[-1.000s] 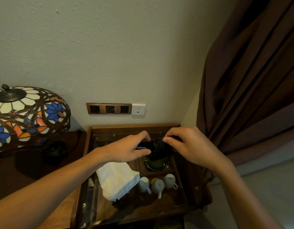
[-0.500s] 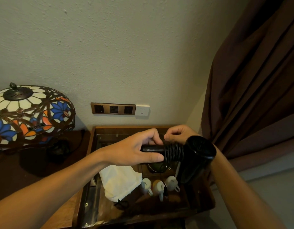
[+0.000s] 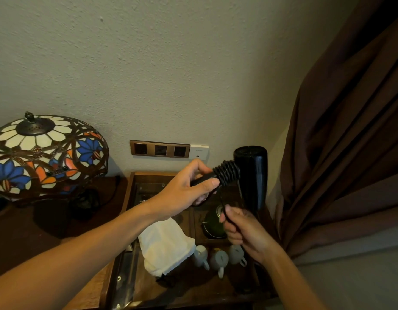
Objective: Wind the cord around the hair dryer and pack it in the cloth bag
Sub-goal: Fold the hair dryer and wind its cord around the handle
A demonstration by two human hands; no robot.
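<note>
My left hand point(image 3: 189, 189) grips the handle of the black hair dryer point(image 3: 251, 175) and holds it up in front of the wall, barrel standing upright. Several turns of black cord point(image 3: 227, 175) are wound tightly around the handle next to the barrel. A loose length of cord runs down from the coils to my right hand point(image 3: 242, 231), which is closed around it below the dryer. The white cloth bag point(image 3: 166, 245) lies in the wooden tray under my left forearm.
The wooden tray point(image 3: 130, 189) holds three small grey cups point(image 3: 218, 258) and a dark green round dish point(image 3: 212, 223). A stained-glass lamp point(image 3: 45, 155) stands at the left. Wall sockets point(image 3: 160, 149) sit behind; a brown curtain point(image 3: 341, 142) hangs at the right.
The hair dryer has risen and turned so its barrel stands upright. My right hand has dropped from the handle to below the dryer, drawing the loose cord down.
</note>
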